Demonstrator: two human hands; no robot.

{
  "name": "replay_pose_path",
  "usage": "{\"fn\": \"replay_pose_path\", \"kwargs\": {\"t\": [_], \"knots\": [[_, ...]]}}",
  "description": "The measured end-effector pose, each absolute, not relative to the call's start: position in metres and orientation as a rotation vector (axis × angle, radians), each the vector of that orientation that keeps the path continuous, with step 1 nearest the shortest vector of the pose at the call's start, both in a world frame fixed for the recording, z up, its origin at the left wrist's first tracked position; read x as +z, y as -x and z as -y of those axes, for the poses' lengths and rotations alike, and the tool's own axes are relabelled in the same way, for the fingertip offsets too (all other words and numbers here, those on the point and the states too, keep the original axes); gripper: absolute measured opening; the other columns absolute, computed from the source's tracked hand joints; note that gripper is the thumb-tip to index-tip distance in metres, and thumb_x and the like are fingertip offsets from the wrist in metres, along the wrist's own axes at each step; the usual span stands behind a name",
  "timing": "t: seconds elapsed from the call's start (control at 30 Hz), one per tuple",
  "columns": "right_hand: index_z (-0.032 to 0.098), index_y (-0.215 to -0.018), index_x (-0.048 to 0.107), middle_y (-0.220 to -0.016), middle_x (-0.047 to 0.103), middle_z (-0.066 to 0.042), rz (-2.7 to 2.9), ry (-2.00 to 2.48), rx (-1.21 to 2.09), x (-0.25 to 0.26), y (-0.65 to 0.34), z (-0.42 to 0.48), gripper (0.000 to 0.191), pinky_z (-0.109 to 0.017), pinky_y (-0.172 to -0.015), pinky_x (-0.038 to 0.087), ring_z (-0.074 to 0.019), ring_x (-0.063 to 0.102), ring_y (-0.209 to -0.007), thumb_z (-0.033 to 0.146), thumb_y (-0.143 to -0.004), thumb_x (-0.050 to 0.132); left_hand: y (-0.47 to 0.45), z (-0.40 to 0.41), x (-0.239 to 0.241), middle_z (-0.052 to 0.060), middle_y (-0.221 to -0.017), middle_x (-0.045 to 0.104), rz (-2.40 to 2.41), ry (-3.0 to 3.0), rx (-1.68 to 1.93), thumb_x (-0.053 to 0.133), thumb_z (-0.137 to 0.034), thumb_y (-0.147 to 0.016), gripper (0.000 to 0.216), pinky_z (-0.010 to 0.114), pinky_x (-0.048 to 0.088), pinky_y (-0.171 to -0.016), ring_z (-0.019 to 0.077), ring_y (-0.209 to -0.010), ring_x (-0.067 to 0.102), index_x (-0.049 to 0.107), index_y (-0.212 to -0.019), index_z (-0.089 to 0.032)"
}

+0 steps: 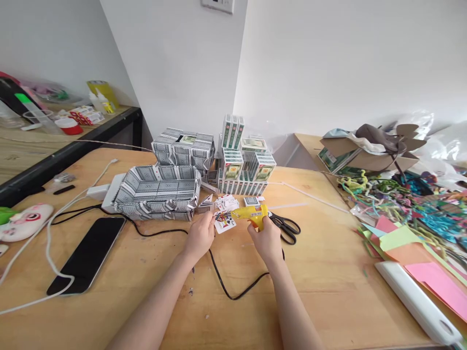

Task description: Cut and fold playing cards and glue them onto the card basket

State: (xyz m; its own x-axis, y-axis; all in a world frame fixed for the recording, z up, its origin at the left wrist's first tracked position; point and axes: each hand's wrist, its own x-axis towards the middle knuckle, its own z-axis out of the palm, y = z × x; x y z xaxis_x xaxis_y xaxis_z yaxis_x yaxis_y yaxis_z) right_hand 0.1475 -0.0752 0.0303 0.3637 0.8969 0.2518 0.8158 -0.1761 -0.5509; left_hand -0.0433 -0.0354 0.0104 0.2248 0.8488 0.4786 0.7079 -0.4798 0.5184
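Note:
My right hand [267, 239] is wrapped round the handle of a yellow glue gun [251, 214], whose nozzle points left at a playing card [224, 222]. My left hand [201, 236] pinches that card's left edge and holds it just above the wooden table [321, 272]. The gun's black cord [233, 291] loops across the table between my forearms. Small folded card pieces [226, 201] lie just beyond the card. A long box-shaped piece built of folded cards [157, 193] stands to the left of my hands.
Black scissors [288, 227] lie right of the glue gun. Stacked card packs [245, 167] and a second folded-card piece [183, 148] stand behind. A dark phone [89, 253] and white cables lie at the left. Coloured paper [419, 253] and craft scraps crowd the right side.

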Motion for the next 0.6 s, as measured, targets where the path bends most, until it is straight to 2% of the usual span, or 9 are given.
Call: {"fn": "replay_pose_path", "kwargs": {"t": [0.17, 0.6], "knots": [[0.018, -0.068, 0.049, -0.061, 0.058, -0.006, 1.483, 2.041, 0.133, 0.026, -0.1509, 0.0758, 0.015, -0.025, -0.049, 0.033, -0.0177, 0.051, -0.053, 0.033, -0.072, 0.046, 0.0425, 0.0364, 0.0134, 0.002, -0.06, 0.053, -1.474, -2.217, 1.081, 0.031, -0.021, -0.087, 0.02, 0.024, 0.036, -0.052, 0.0145, -0.056, 0.052, 0.043, -0.07, -0.019], [0.018, -0.073, 0.051, -0.066, 0.06, -0.007, 1.47, 2.102, 0.188, 0.028, -0.156, 0.076, 0.015, -0.026, -0.053, 0.035, -0.0194, 0.053, -0.06, 0.031, -0.074, 0.044, 0.0431, 0.0358, 0.0132, -0.001, -0.054, 0.052, -1.424, -2.133, 1.112, 0.032, -0.02, -0.086, 0.018, 0.022, 0.035, -0.052, 0.0136, -0.054, 0.052, 0.044, -0.072, -0.019]]}}
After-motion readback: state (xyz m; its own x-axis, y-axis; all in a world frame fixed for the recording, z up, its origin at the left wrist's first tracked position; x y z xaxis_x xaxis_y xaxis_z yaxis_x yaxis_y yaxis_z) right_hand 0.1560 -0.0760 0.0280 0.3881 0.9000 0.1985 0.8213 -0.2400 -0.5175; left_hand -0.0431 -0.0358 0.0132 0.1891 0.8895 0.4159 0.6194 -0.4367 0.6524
